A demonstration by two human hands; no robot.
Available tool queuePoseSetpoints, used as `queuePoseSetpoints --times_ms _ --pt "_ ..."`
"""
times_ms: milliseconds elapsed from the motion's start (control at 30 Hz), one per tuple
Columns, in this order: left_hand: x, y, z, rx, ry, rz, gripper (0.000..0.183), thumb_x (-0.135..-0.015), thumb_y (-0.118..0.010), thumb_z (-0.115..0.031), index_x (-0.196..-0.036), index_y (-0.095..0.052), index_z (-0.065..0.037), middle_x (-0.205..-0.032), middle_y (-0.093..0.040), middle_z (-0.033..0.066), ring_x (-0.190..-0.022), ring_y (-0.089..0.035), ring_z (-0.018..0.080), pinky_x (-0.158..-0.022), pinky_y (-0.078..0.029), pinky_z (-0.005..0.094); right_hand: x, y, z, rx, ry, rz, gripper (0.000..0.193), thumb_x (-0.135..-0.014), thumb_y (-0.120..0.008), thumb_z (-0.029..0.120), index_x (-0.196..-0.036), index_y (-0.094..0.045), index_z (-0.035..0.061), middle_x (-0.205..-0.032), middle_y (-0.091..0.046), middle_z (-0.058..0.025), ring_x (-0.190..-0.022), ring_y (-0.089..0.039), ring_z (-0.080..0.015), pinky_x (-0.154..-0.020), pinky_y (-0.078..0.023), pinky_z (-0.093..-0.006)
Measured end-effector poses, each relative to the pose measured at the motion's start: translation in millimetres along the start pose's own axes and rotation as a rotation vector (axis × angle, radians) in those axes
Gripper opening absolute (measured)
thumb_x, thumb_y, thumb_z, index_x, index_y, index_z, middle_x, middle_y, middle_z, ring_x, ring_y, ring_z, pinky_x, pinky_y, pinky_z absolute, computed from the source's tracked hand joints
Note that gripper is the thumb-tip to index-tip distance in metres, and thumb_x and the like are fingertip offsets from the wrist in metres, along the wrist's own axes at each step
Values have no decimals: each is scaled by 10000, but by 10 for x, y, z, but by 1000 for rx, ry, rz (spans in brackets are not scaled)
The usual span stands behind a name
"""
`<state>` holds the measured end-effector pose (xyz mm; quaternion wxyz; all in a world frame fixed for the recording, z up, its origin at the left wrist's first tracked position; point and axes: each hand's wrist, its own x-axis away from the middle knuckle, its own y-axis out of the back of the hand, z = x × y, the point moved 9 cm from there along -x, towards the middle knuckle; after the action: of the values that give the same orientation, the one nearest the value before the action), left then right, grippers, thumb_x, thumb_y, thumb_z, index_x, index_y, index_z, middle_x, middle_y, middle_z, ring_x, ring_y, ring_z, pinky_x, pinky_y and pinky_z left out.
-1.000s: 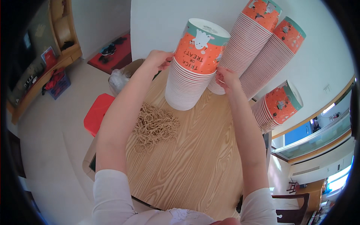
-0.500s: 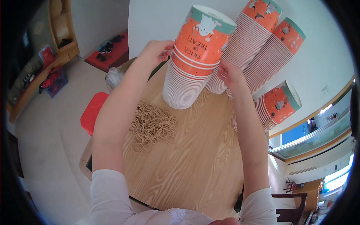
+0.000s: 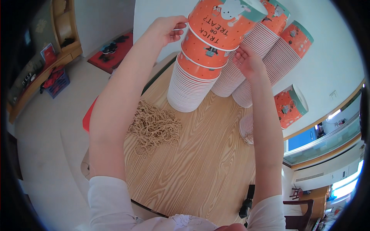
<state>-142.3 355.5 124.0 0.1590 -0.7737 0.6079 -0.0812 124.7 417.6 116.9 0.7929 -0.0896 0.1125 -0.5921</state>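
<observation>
the top cup [image 3: 216,29] is partly out of the inverted stack [image 3: 192,90] on the worktop [image 3: 200,173], not yet free; left hand [image 3: 166,30] and right hand [image 3: 249,65] grip opposite sides, pinching its rim. most cups below sit nested.

Upside-down black lettering [image 3: 217,32] marks the held orange bucket [image 3: 231,34].

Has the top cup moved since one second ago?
Yes, the top cup has moved upward, farther from the wooden tabletop, with more orange showing below it.
</observation>
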Motion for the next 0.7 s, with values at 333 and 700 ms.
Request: queuePoseSetpoints --times_ms 333,700 --pt "1101 -673 -159 -1 -327 207 139 -855 -553 -122 -943 -596 -23 -793 -581 15 -649 -509 71 -584 -427 229 1051 283 506 -175 407 228 113 -838 -538 88 -947 -542 57 -912 -569 -63 -822 -551 -160 -689 -468 -287" --pt "3908 -461 2505 524 483 78 333 -950 -396 -218 -1201 -488 -19 -1124 -553 50 -1040 -509 119 -905 -396 261 3777 675 -800 209 532 142 184 -686 -510 -115 -644 -584 48 -781 -591 -105 -717 -490 -199 -684 -390 -308"
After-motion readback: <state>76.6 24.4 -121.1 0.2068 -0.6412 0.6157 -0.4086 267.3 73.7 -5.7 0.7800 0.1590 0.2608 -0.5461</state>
